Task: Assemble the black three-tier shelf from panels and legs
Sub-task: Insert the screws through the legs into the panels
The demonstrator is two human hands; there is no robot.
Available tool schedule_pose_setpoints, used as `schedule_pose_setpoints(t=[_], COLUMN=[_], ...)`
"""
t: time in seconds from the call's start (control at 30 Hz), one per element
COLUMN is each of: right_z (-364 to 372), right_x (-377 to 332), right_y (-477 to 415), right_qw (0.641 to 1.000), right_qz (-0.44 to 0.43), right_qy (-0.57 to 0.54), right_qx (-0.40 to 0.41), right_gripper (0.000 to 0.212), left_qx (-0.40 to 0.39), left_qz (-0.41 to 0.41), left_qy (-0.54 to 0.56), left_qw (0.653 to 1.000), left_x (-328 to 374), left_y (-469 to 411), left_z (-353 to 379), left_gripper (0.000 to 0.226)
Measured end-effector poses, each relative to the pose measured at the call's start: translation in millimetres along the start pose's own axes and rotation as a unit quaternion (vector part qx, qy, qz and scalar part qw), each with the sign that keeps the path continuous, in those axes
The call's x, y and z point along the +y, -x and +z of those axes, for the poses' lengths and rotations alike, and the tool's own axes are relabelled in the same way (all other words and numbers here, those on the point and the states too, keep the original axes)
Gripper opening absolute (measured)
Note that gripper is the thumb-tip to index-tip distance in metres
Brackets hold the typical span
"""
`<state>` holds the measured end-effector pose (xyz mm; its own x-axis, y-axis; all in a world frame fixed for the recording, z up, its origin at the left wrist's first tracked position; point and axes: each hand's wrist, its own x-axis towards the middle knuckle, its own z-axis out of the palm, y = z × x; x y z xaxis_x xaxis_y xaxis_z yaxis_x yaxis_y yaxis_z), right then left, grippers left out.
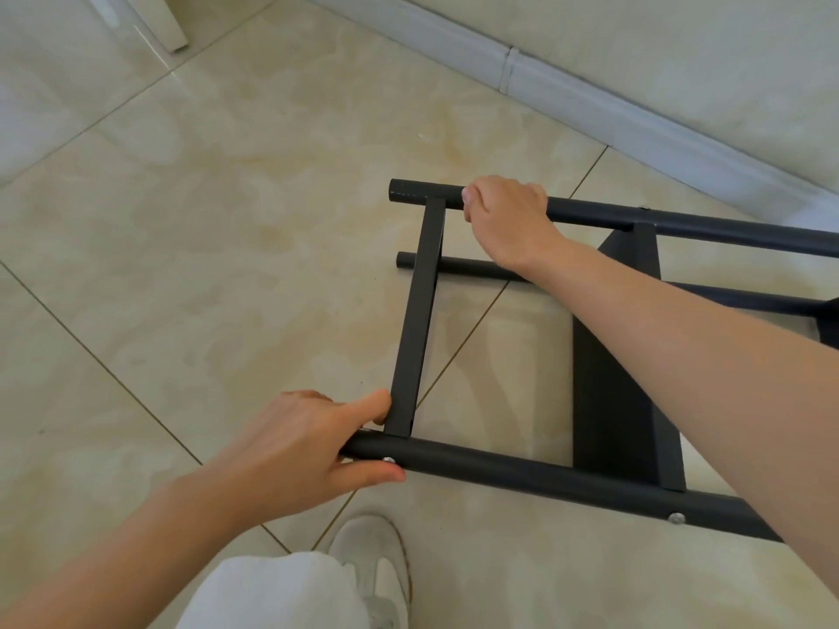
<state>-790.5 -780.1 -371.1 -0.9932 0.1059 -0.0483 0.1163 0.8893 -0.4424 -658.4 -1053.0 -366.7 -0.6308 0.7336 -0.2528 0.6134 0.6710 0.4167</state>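
The black shelf [415, 320] lies on its side on the tiled floor, running off the right edge of the head view. Round black legs [522, 469] join flat black panels seen edge-on, and silver screw heads [676, 518] show on the near leg. My left hand [308, 451] grips the end of the near leg, thumb against the first panel. My right hand [504, 215] grips the far upper leg [422, 192] close to its end. A lower far leg [458, 265] lies behind, partly hidden by my right forearm.
A grey baseboard [590, 102] and wall run diagonally across the top right, close behind the shelf. A white furniture foot [175, 36] stands at the top left. My white trouser leg and light shoe [381, 569] are at the bottom, just below the near leg.
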Motion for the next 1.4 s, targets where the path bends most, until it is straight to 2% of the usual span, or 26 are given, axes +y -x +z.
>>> schedule_pose_setpoints(t=[0.13,0.23,0.33,0.43,0.5,0.53,0.6,0.77,0.83,0.93,1.1,1.27,1.4], right_z=[3,5,2,4,4,4,3,-2,-8,-4,24,41,49], right_x=[0,0,0,0,0,0,1,-3,-5,-4,9,16,7], right_y=[7,9,8,8,9,9,11,22,41,87,141,150,149], right_qw=[1.000,1.000,1.000,1.000,1.000,1.000,0.999,0.998,0.993,0.978,0.962,0.924,0.875], right_qz=[-0.021,-0.029,-0.023,-0.027,-0.028,-0.030,-0.037,-0.061,-0.079,-0.115,-0.067,-0.009,-0.010], right_qy=[0.003,0.006,0.004,0.006,0.006,0.005,0.000,-0.017,-0.081,-0.168,-0.235,-0.304,-0.368], right_qx=[-0.003,0.008,0.000,0.001,0.000,0.001,0.000,-0.003,0.022,0.047,-0.125,-0.233,-0.314], right_gripper=[0.037,0.035,0.038,0.039,0.039,0.039,0.037,0.036,0.036,0.023,0.007,0.020,0.018], left_qx=[0.046,0.027,0.046,0.079,0.073,0.061,0.046,0.054,0.063,0.070,0.067,0.062,0.064], left_qz=[0.016,-0.024,-0.041,-0.028,0.036,0.067,0.103,0.111,0.110,0.111,0.112,0.108,0.117], left_qy=[-0.011,0.032,0.032,0.034,-0.007,-0.034,-0.060,-0.013,-0.009,0.010,0.006,0.006,0.001], left_qw=[0.999,0.999,0.998,0.996,0.997,0.995,0.992,0.992,0.992,0.991,0.991,0.992,0.991], left_x=[-1,0,-2,-6,-9,-10,-14,-18,-17,-17,-18,-16,-17], left_y=[8,9,6,1,-3,-5,-9,-7,-6,-6,-8,-9,-11], left_z=[9,12,11,8,6,6,9,16,19,20,17,15,13], left_gripper=[0.034,0.041,0.048,0.074,0.093,0.094,0.090,0.083,0.082,0.082,0.082,0.083,0.083])
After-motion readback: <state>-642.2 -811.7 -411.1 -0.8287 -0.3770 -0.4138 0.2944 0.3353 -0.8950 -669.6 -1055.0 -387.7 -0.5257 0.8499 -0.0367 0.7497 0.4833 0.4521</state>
